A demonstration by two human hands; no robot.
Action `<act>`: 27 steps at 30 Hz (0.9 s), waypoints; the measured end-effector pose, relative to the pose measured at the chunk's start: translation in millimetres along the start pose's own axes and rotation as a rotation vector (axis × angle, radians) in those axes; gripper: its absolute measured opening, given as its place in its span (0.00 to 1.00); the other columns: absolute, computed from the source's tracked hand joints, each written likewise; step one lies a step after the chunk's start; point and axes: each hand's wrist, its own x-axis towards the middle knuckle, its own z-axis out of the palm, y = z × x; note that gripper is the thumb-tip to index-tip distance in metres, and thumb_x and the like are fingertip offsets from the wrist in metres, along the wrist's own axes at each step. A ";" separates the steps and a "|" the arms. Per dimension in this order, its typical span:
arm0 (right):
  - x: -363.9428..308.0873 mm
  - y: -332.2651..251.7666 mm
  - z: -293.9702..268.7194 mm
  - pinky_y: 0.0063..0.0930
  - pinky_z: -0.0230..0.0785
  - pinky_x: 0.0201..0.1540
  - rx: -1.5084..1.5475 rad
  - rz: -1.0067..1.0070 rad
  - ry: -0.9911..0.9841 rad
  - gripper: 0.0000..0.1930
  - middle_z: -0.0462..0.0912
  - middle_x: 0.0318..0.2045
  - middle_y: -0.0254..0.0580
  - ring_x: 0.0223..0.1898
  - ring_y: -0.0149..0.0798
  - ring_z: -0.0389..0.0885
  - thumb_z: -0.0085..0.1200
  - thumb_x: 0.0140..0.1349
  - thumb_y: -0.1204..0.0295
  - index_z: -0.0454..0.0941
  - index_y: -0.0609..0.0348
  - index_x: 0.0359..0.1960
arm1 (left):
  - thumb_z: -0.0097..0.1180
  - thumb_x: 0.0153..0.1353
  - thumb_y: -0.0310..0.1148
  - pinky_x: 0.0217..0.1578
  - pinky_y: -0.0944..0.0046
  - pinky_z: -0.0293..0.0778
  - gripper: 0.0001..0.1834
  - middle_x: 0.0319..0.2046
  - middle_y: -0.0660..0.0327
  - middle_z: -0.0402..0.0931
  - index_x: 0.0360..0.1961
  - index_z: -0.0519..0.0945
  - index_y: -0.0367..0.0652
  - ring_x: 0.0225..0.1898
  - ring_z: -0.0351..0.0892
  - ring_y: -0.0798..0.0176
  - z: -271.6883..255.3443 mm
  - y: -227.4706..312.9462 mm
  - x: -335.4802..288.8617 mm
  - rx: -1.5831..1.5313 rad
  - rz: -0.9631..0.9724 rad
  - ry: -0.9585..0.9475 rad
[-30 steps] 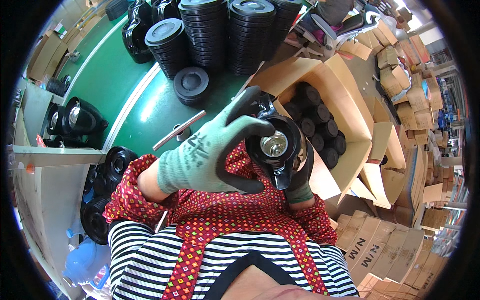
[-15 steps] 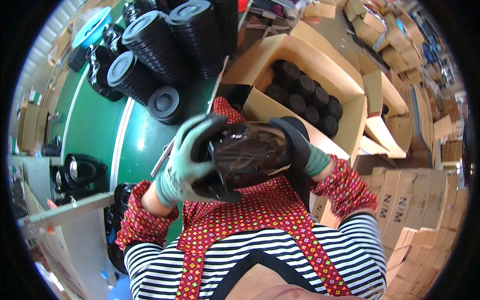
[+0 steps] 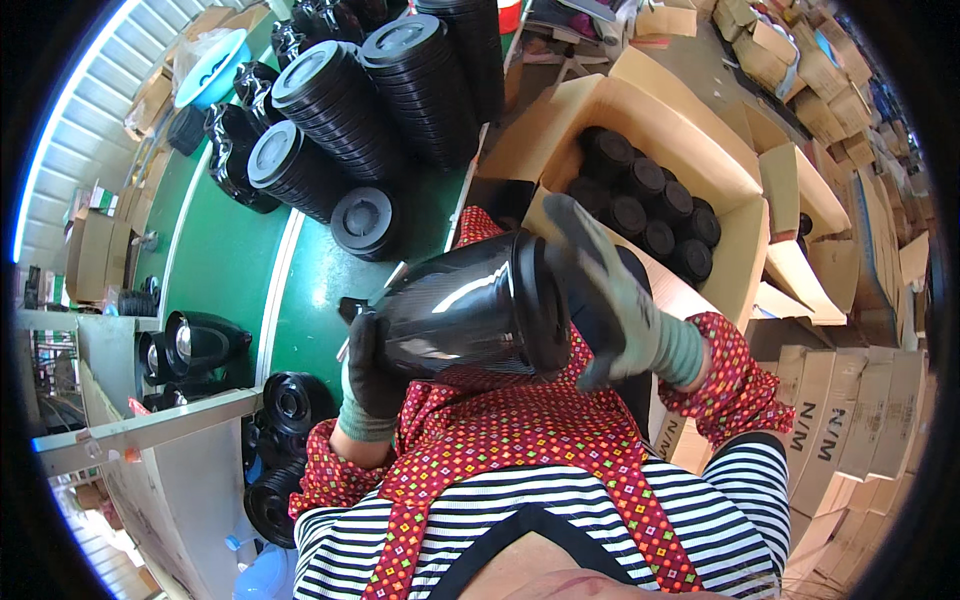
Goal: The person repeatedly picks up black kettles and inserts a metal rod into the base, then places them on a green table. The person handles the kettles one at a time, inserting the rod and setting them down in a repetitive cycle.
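Observation:
A glossy black jug-like shell (image 3: pixel 455 310) lies sideways in front of my apron, with a matt black round base (image 3: pixel 542 300) at its right end. My gloved left hand (image 3: pixel 370 375) grips the shell at its left end, thumb side toward me, with part of the fingers hidden behind it. Just right of the base is my gloved right hand (image 3: pixel 615 305), fingers stretched out and slightly blurred. Its palm faces the base; whether it touches is hard to tell. Beyond the shell, a short pile of black round discs (image 3: pixel 365 222) sits on the green bench (image 3: pixel 320 275).
Tall stacks of black round parts (image 3: pixel 415 85) and a blue basin (image 3: pixel 212 78) stand at the far left. An open carton (image 3: pixel 745 235) at the right holds several black cylinders (image 3: pixel 640 185). More shiny shells (image 3: pixel 205 342) lie left; flattened cartons (image 3: pixel 855 400) are stacked right.
The shell has turned so its smooth side and base now show. My left hand has shifted lower on its left end; my right hand has let go and spread its fingers beside the base.

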 end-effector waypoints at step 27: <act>17.1 -27.4 22.1 0.63 0.54 0.75 -0.156 -0.126 -0.009 0.50 0.57 0.77 0.64 0.75 0.69 0.58 0.67 0.56 0.37 0.66 0.49 0.76 | 0.46 0.77 0.60 0.66 0.44 0.73 0.34 0.63 0.49 0.78 0.69 0.73 0.44 0.63 0.79 0.49 -11.5 -19.7 18.8 -0.090 0.015 0.193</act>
